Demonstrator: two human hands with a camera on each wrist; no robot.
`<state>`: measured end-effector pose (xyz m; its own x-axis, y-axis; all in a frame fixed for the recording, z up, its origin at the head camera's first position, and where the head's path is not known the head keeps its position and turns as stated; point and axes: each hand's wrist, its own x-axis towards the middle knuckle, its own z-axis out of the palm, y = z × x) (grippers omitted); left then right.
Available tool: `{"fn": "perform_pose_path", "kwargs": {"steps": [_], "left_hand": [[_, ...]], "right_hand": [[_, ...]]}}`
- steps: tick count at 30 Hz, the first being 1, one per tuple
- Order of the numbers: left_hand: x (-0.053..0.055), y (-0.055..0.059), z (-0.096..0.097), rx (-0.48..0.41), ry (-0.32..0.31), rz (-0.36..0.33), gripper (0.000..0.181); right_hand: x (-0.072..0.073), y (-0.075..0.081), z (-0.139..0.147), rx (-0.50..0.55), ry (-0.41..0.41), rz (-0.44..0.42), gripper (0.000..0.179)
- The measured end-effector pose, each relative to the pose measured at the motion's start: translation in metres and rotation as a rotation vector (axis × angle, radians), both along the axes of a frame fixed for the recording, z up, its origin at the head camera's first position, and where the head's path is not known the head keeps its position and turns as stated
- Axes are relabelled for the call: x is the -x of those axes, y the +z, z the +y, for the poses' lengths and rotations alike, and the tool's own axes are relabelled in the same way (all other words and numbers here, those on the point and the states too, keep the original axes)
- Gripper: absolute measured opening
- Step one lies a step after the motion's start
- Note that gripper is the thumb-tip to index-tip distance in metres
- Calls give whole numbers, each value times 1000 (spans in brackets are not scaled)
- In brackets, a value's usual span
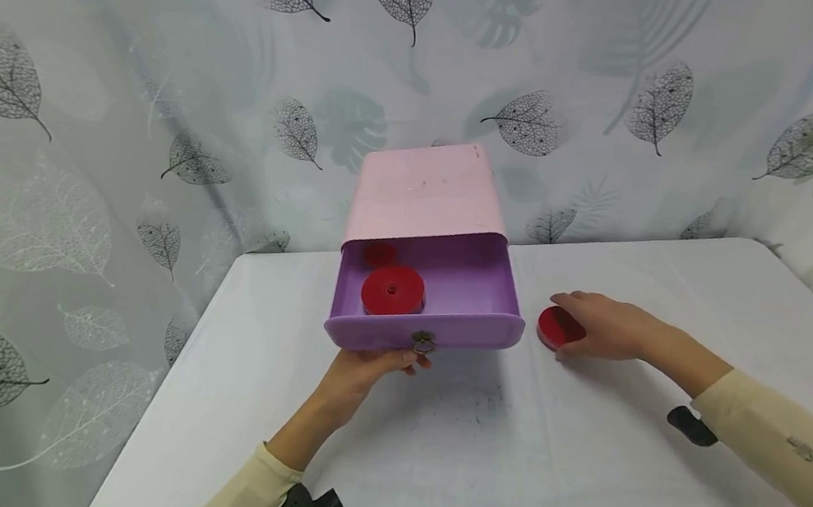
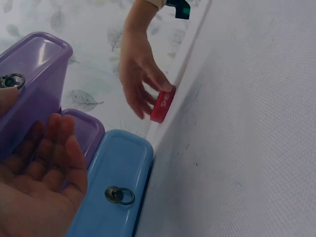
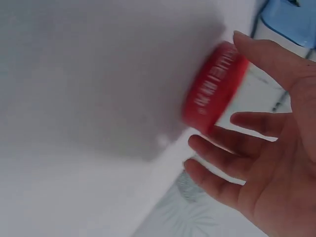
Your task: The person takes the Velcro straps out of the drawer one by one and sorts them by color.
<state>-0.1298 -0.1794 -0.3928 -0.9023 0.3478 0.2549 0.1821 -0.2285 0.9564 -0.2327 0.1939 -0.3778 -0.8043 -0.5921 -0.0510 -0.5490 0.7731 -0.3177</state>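
Observation:
In the head view, my right hand [image 1: 610, 329] is around a red tape roll [image 1: 555, 327] over the white table, right of the drawer. White lettering runs along the roll's side [image 3: 215, 86]; the thumb touches one edge and a fingertip the opposite edge. My left hand [image 1: 356, 380] is under the pulled-out purple drawer [image 1: 469, 329], its thumb near the ring pull [image 1: 424, 341]. In the left wrist view, that hand's [image 2: 44, 173] fingers are spread loosely, the palm showing. Inside the drawer lies another red tape roll [image 1: 393, 291], with a smaller red piece [image 1: 379, 253] behind it.
A pink cabinet shell [image 1: 423, 193] houses the drawer. Below the purple one, the left wrist view shows another purple drawer front [image 2: 89, 129] and a blue drawer front [image 2: 121, 163] with a ring pull. A leaf-patterned curtain [image 1: 426, 65] hangs behind the white table [image 1: 458, 474].

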Motion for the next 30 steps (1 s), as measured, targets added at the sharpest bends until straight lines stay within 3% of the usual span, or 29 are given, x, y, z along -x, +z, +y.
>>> {"fn": "perform_pose_path", "kwargs": {"steps": [5,10,14,21,30], "left_hand": [[-1,-1,-1,-7,6,-6,68],[-1,1,0,-2,10,-1,68],[-1,1,1,2,13,-7,68],[-3,0,0,46,52,-27,69],[-3,1,0,52,63,-25,69]], "right_hand": [[-6,43,-9,50,-29,79,74],[-19,99,-22,204,52,237,57],[-30,126,-35,276,112,304,52],[-46,146,-58,295,187,307,53],[-48,154,-86,287,311,301,52]]}}
